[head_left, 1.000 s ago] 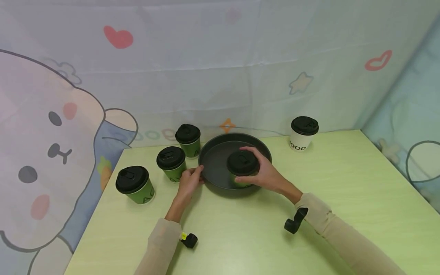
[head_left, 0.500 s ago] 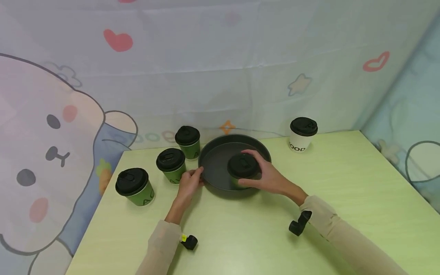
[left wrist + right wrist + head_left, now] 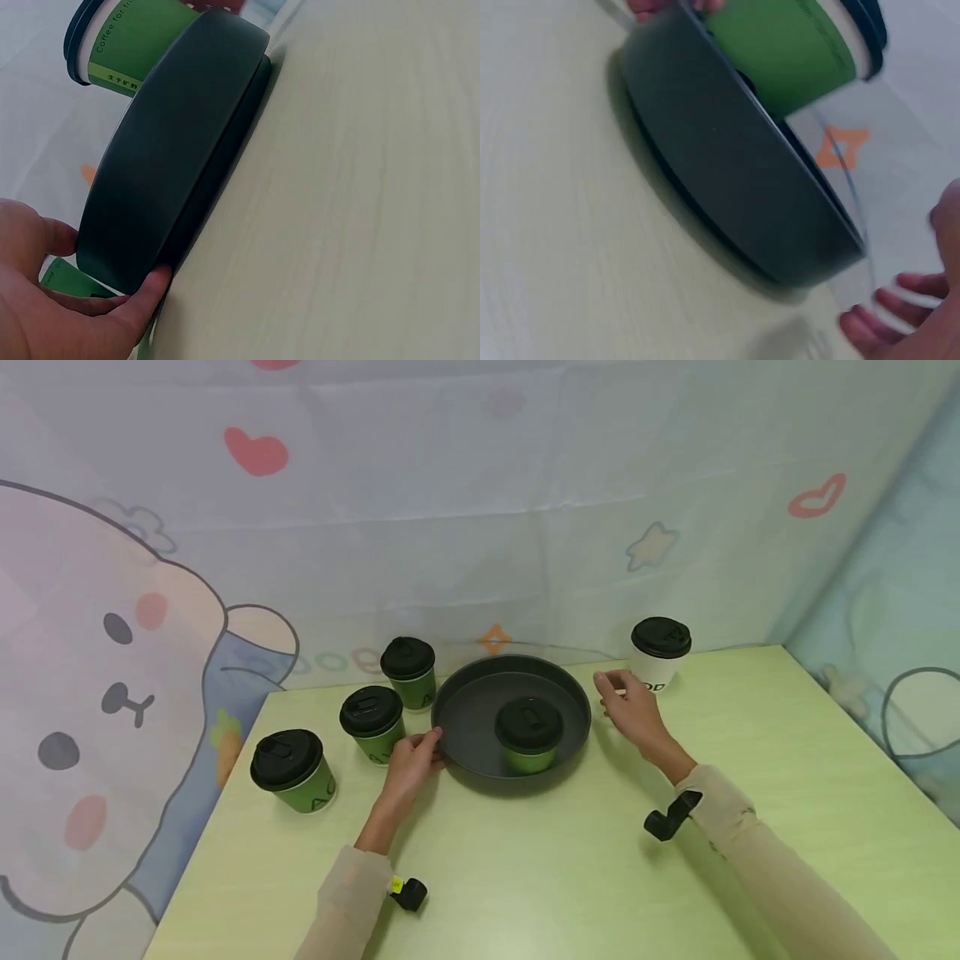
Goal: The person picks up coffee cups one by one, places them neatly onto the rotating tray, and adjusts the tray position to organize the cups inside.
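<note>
Plainly, a pale yellow-green table [image 3: 510, 885] fills the lower frame, with a printed cloth [image 3: 420, 485] hung behind. At centre I note a dark pan [image 3: 468, 718], a lidded green cup [image 3: 530, 758] standing inside it, lower right. The left hand [image 3: 408, 767] pinches the pan's edge at left. The right hand [image 3: 635, 708], fingers loosely bent and holding nothing, partly covers a white cup [image 3: 662, 650]. Both sleeves [image 3: 348, 893] run off the bottom edge; the right-wrist view blurs and crops the right hand.
</note>
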`<move>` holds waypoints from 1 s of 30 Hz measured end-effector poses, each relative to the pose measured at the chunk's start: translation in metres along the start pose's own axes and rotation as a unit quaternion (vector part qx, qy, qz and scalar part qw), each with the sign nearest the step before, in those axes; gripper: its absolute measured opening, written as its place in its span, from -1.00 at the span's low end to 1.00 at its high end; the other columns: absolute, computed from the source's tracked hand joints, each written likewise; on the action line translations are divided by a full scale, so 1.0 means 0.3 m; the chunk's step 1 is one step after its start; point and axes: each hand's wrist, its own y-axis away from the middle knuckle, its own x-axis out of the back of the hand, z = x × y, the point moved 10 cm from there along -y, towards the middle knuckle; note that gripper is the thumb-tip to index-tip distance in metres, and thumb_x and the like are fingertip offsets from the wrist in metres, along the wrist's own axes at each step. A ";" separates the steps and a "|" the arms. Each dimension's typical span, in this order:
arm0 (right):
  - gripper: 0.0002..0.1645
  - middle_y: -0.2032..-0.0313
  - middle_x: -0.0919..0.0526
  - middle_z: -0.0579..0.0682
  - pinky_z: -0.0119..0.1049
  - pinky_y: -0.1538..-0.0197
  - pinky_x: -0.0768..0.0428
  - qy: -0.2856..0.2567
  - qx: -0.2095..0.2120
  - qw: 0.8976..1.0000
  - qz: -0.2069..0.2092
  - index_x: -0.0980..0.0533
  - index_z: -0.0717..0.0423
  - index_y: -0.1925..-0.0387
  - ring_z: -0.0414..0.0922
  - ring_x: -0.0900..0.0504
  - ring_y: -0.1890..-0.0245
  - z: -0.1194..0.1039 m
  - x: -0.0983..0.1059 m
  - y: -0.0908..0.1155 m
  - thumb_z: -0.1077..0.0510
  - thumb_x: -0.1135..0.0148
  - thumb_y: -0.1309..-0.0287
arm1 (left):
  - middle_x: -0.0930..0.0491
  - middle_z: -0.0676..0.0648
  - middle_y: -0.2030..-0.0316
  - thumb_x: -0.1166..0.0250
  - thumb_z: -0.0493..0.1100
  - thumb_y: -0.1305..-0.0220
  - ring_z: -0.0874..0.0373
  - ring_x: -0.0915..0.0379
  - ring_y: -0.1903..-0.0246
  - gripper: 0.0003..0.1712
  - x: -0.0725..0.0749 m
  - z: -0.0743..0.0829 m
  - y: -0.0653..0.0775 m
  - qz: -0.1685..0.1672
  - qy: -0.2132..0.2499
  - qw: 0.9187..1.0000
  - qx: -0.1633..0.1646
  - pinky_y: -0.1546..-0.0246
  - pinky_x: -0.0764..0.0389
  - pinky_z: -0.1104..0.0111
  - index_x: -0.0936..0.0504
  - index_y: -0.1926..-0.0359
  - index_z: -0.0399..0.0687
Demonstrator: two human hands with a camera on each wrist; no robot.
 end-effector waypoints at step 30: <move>-0.33 0.10 -0.68 0.18 -0.15 -0.11 -0.70 -0.241 -0.160 0.925 -0.246 -0.38 0.60 -0.26 -0.04 -0.73 0.12 0.151 -0.143 0.049 -0.03 -0.01 -0.63 | -0.64 -0.25 0.19 -0.11 -0.05 -0.60 0.15 -0.64 0.33 -0.42 -0.003 -0.022 0.014 -0.031 0.072 0.997 0.023 0.14 -0.76 0.28 -0.48 -0.17 -0.62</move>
